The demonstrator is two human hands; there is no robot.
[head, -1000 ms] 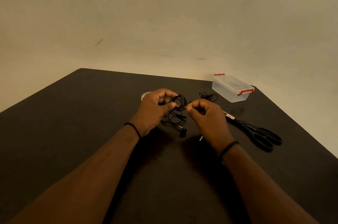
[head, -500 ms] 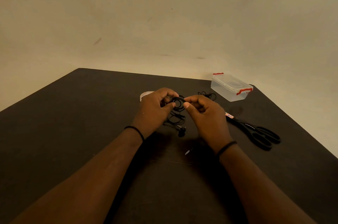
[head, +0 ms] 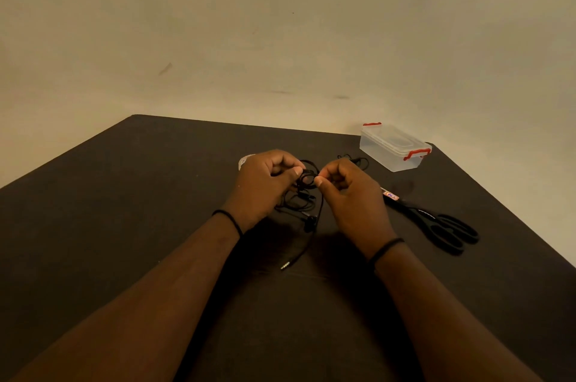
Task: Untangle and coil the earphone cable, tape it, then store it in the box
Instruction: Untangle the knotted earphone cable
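Above the worktop's middle, the left hand (head: pixel 265 185) and right hand (head: pixel 349 194) each pinch the earphone cable (head: pixel 307 179); its loose plug end (head: pixel 285 265) trails near, likely to snag and spring the coil.

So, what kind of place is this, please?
Probably a plain indoor work spot: a dark table against a bare wall, set only with a box, scissors and cable.

Both hands, left hand (head: pixel 265 185) and right hand (head: pixel 352 194), pinch the tangled earphone cable (head: pixel 304 194) above the table (head: pixel 124 210).
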